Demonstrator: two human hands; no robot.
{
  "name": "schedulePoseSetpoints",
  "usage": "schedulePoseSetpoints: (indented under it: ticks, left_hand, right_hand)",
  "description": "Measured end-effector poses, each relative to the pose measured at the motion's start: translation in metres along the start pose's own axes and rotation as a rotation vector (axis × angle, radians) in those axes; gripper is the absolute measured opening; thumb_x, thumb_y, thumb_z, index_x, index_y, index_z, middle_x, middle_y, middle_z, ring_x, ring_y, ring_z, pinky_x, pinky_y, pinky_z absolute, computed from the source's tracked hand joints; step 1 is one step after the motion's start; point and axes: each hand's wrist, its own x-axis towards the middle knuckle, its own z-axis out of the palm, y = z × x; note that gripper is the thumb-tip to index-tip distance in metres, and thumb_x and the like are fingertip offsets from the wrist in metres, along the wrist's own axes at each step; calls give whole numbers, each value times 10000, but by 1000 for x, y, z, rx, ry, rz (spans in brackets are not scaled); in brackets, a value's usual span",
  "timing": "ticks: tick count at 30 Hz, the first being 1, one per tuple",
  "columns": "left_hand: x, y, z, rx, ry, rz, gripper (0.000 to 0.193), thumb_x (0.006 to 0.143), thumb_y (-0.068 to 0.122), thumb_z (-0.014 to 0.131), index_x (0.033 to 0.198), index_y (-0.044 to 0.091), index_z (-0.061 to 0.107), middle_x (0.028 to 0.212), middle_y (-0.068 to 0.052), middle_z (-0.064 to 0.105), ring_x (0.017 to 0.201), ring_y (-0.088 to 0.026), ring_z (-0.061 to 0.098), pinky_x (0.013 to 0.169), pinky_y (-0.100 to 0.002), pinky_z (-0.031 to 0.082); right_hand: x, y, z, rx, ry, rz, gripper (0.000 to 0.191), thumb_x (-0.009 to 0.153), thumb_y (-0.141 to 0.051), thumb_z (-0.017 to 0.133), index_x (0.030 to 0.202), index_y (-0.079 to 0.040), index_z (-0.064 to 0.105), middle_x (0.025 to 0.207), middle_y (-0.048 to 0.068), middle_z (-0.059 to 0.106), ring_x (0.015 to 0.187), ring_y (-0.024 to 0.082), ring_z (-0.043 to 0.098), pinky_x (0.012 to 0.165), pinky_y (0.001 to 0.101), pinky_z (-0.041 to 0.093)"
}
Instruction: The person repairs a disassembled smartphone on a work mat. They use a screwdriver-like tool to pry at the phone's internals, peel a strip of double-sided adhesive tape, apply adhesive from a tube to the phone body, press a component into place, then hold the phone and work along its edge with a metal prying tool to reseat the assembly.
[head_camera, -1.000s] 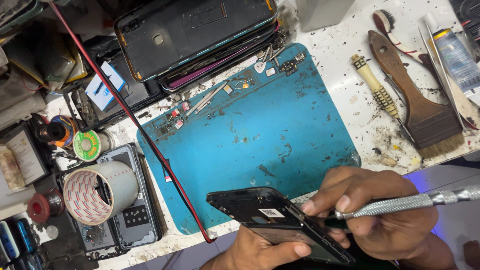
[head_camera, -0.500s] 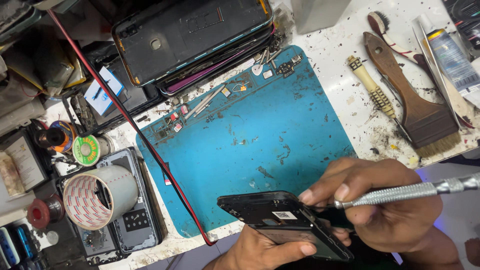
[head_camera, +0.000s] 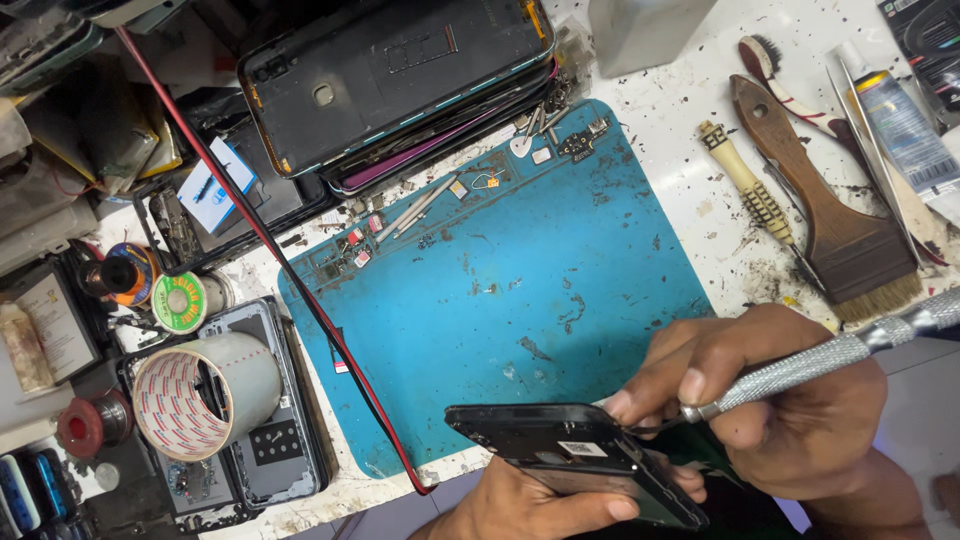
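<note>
My left hand (head_camera: 535, 505) holds a black opened phone (head_camera: 570, 470) from below at the near edge of the blue work mat (head_camera: 520, 270). My right hand (head_camera: 770, 400) grips a knurled metal tool (head_camera: 830, 355) like a pen, with its tip on the phone's right edge. The tool's handle runs off to the right. Small screws, chips and metal parts (head_camera: 430, 205) lie along the mat's far edge.
A stack of phone back covers (head_camera: 390, 85) sits behind the mat. A wooden brush (head_camera: 820, 210), a small brush (head_camera: 745, 185) and a tube (head_camera: 900, 125) lie right. A tape roll (head_camera: 200, 395), a solder spool (head_camera: 180, 300) and a red cable (head_camera: 270, 250) are left.
The view has shifted slightly; the phone and both hands sit a little lower and further right in the frame. The tool stays pressed at the phone's edge.
</note>
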Motion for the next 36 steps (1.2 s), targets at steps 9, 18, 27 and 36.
schedulePoseSetpoints:
  ticks: [9, 18, 27, 36]
  left_hand:
    - [6, -5, -1, 38, -16, 60, 495, 1072, 5, 640, 1500, -85, 409, 1290, -233, 699, 1255, -336, 680, 1153, -479, 541]
    - [4, 6, 9, 68, -34, -63, 409, 1051, -41, 615, 1436, -126, 506, 1297, -233, 688, 1258, -315, 662, 1148, -449, 527]
    - [3, 5, 8, 45, 3, 36, 522, 1058, 7, 658, 1526, -109, 459, 1243, -221, 714, 1230, -314, 692, 1156, -456, 540]
    - [1, 2, 7, 51, -8, 74, 478, 1082, -11, 651, 1506, -112, 455, 1232, -236, 706, 1238, -329, 691, 1146, -477, 554]
  right_hand:
    - [-1, -1, 0, -40, 30, -27, 331, 1011, -340, 663, 1049, -26, 566, 928, 218, 787, 755, 223, 770, 642, 334, 647]
    - [1, -3, 0, -48, -20, -43, 300, 1002, -279, 689, 1070, -4, 590, 919, 232, 760, 841, 301, 814, 712, 420, 667]
    - [-8, -12, -3, -150, 15, -68, 297, 1024, -339, 647, 1073, -54, 584, 1012, 242, 789, 806, 244, 769, 711, 379, 647]
    - [-4, -15, 1, -156, 18, -38, 279, 1006, -310, 680, 1068, -52, 595, 979, 209, 786, 848, 253, 810, 703, 358, 656]
